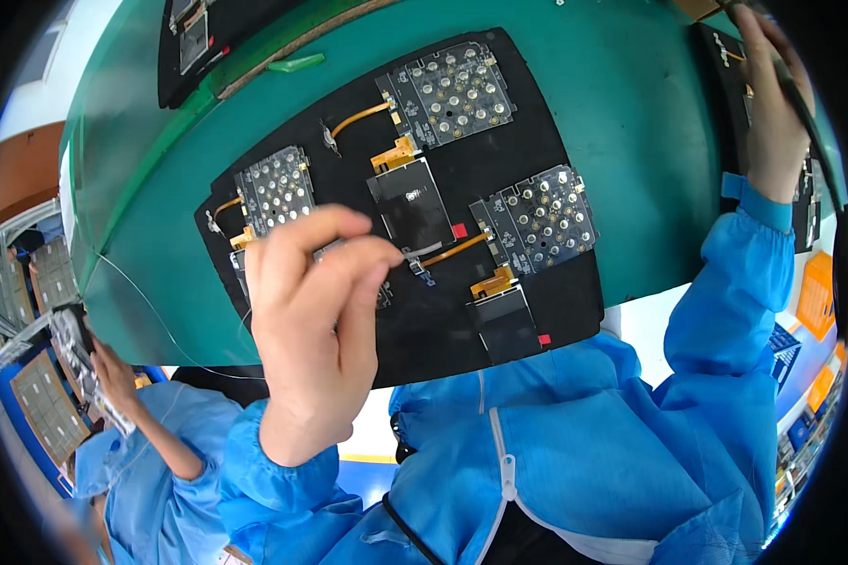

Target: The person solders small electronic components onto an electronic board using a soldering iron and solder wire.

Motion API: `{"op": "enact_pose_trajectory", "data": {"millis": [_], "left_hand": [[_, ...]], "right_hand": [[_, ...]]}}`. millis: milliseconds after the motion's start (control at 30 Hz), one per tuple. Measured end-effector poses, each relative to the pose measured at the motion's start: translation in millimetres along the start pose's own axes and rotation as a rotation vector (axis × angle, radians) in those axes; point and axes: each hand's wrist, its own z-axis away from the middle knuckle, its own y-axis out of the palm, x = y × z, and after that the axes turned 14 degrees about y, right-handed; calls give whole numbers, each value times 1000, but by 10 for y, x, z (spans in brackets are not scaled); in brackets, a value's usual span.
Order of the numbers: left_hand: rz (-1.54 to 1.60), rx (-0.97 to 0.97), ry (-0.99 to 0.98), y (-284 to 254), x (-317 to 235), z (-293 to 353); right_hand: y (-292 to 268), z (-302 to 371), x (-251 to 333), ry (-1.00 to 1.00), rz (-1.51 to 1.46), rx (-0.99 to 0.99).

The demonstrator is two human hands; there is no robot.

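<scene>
My left hand is above a black foam tray, its thumb and index finger pinched on a thin pale strip. Beneath the fingertips lies a small connector on an orange flex cable. That cable joins a keypad circuit board with a dark display below it. A second board with a display lies farther back; a third board is partly behind my left hand. At the far right, my right hand is closed around the edge of a dark flat panel.
A green mat covers the bench. Another black tray with a display stands at the back left, and one more tray lies under my right hand. On the left, a co-worker's hand holds a grey part.
</scene>
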Motion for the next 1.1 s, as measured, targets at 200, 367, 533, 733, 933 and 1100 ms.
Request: {"op": "enact_pose_trajectory", "data": {"millis": [200,367,533,733,933,1100], "left_hand": [[150,-116,-93,19,-140,245],[80,-125,83,194,-80,295],[87,-123,66,303,-131,270],[97,-139,71,367,-122,264],[75,-152,90,390,-118,261],[135,-128,83,377,-147,280]], "right_hand": [[-20,440,453,302,-436,444],[140,991,413,400,-558,801],[172,1060,409,403,-503,831],[214,1074,432,365,-487,843],[227,1079,433,374,-495,884],[250,1074,394,346,-544,849]]}}
